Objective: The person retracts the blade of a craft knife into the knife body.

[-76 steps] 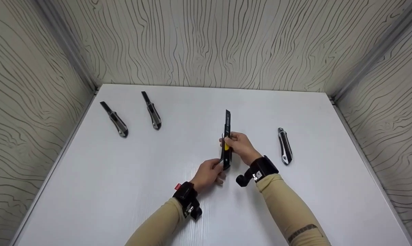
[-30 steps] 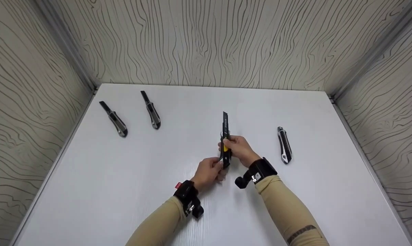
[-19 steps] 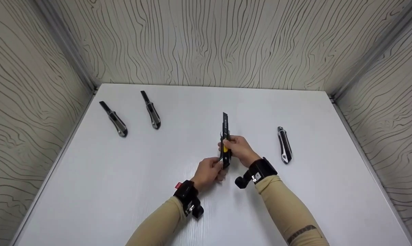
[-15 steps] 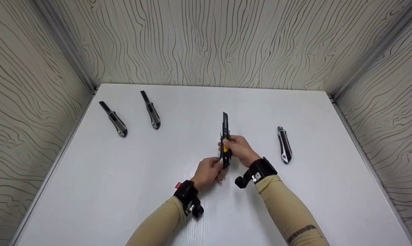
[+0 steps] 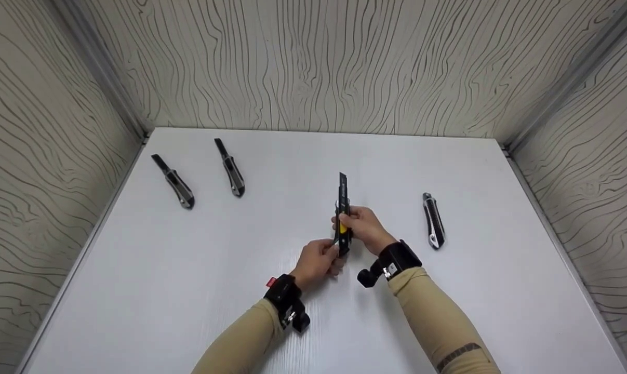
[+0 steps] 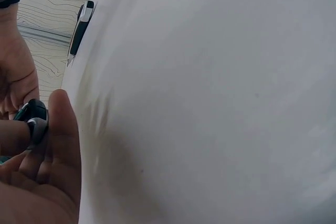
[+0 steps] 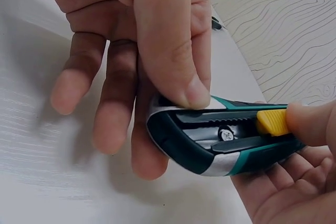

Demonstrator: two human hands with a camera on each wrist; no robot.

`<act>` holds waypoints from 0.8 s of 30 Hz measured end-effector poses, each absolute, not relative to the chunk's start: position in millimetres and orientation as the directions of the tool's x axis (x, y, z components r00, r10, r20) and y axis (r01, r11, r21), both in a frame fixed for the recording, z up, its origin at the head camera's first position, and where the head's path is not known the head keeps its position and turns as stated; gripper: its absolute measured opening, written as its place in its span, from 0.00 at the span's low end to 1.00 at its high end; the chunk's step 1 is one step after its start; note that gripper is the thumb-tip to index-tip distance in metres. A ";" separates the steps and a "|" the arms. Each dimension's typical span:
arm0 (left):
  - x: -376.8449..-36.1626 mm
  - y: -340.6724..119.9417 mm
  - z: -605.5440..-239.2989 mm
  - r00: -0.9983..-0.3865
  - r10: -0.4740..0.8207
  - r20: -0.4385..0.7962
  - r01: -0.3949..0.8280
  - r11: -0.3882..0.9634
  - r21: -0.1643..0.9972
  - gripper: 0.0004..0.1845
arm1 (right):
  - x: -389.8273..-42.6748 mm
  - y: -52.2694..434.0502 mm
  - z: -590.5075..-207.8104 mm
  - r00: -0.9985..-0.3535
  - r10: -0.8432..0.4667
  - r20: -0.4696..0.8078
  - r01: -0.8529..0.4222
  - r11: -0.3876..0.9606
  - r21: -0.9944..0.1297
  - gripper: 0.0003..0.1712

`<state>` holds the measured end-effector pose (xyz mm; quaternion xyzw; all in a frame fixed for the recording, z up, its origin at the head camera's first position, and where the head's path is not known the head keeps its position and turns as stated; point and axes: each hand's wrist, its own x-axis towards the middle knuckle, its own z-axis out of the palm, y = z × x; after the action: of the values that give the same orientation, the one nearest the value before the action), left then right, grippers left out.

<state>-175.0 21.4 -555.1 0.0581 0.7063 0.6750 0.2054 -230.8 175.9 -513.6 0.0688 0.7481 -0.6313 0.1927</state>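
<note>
A black and teal utility knife [image 5: 343,215] with a yellow slider [image 7: 272,121] is held above the middle of the white table [image 5: 188,270]. Its dark blade [image 5: 343,184] sticks out, pointing away from me. My left hand [image 5: 328,253] pinches the knife's rear end [image 7: 173,140] between thumb and fingers. My right hand [image 5: 350,224] grips the knife's body, with the thumb [image 7: 312,124] against the yellow slider. In the left wrist view only my left thumb [image 6: 62,145] and a bit of the knife's end [image 6: 34,115] show.
Two utility knives [image 5: 174,182] [image 5: 230,169] with blades out lie at the far left. A third knife [image 5: 434,222], also seen as the knife [image 6: 81,23] in the left wrist view, lies right of my hands. Wood-grain walls [image 5: 313,62] close in three sides of the table.
The blade tip has drawn back slightly toward the knife's body, so a little less blade sticks out. Both hands keep their hold and have hardly moved.
</note>
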 end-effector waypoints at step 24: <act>-176.3 20.2 -554.0 -0.905 0.353 -0.237 -0.220 0.089 0.971 0.12 | -230.8 175.8 -512.6 -0.912 -0.162 -0.376 0.351 0.165 -0.922 0.20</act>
<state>-176.3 20.2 -554.0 0.0472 0.7065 0.6732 0.2129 -230.8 175.8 -512.6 0.0639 0.7366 -0.6431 0.1994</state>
